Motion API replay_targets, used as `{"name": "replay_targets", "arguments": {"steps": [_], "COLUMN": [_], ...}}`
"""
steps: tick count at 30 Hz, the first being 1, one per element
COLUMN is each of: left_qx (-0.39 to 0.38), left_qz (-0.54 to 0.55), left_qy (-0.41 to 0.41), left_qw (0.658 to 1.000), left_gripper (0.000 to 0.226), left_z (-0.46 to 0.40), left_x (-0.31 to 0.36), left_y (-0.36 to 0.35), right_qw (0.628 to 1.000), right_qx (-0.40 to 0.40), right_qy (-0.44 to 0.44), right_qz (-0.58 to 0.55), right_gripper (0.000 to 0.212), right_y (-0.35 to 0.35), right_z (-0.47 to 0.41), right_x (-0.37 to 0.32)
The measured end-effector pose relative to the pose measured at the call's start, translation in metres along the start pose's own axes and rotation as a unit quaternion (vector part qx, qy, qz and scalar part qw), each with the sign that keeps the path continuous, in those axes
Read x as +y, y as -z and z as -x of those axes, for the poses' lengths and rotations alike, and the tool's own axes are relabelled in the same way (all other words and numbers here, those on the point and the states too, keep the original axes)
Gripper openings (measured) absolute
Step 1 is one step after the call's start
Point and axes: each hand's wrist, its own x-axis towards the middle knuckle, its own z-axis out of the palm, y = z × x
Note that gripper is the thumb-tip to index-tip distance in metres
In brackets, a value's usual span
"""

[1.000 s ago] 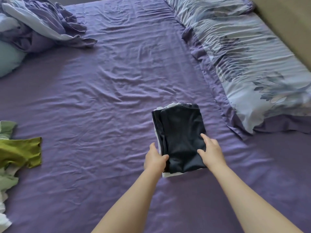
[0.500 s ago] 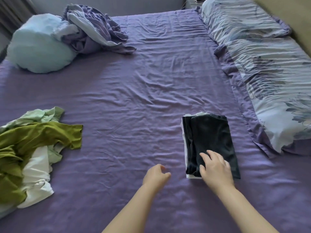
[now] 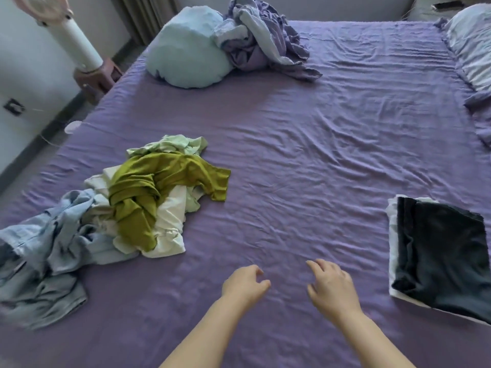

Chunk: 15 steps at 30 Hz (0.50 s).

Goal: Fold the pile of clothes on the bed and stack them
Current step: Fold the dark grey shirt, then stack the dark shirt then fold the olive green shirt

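Note:
A pile of unfolded clothes lies at the left of the purple bed (image 3: 305, 160): an olive-green garment (image 3: 143, 192) on top of white and pale green pieces, with a light blue denim garment (image 3: 45, 256) beside it. At the right edge sits a folded stack, a dark navy garment (image 3: 441, 256) on top of a white one. My left hand (image 3: 244, 286) and my right hand (image 3: 330, 288) hover over the bare sheet between pile and stack, fingers loosely curled, holding nothing.
A pale blue cushion (image 3: 186, 49) and a crumpled lilac blanket (image 3: 263, 41) lie at the far side. A patterned pillow (image 3: 473, 46) is at the far right. A white fan (image 3: 71, 35) on a brown stool stands beyond the bed's left edge.
Both hands left the folded dark stack and moved left over the sheet. My view swung left, bringing the unfolded pile into full sight.

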Motion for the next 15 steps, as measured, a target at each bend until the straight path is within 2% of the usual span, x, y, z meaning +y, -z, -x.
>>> {"name": "replay_targets", "arguments": {"steps": [15], "left_qx": [0.101], "left_qz": [0.057], "left_qy": [0.018], "left_qw": [0.993], "left_gripper": [0.036], "left_z": [-0.011], "left_x": [-0.194], "left_y": [0.175], "right_qw": [0.995], "right_qx": [0.029], "right_qy": [0.09], "right_qz": [0.043], "right_gripper": [0.044], "right_y": [0.02], "right_z": [-0.075], "right_x": [-0.248]}}
